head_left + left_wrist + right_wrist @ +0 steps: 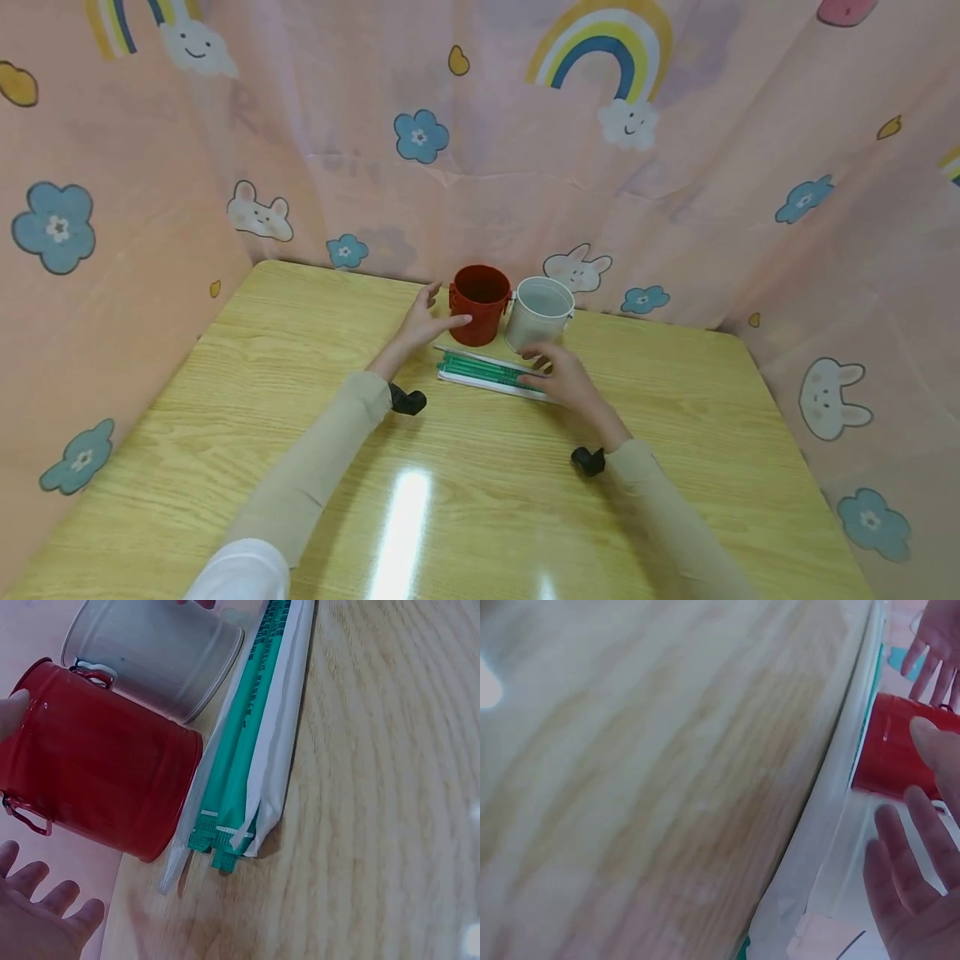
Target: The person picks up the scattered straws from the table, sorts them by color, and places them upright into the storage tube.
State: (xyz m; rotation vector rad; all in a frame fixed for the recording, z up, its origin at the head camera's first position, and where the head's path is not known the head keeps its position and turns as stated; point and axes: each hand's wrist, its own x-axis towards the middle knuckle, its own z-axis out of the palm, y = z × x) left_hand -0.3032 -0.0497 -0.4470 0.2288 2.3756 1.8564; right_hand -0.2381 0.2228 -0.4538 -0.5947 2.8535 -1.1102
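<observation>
A red metal bucket [480, 317] and a white metal bucket [536, 325] stand upright side by side at the back of the table. My left hand [422, 323] is at the red bucket's left side, fingers spread and thumb reaching across its front. Nothing is gripped in it. In front of the buckets lie several long, thin wrapped sticks that look like straws: green printed wrappers [251, 712] between a white wrapper [281, 720] and a clear one [176, 851]. Over their right end hovers my right hand [566, 377], fingers loosely bent near the white bucket's base.
The wooden table [465, 492] ends just behind the buckets, where a pink patterned curtain [487, 208] hangs. Dark wrist mounts [407, 400] show below the hands. A bright light reflection lies on the tabletop at the front.
</observation>
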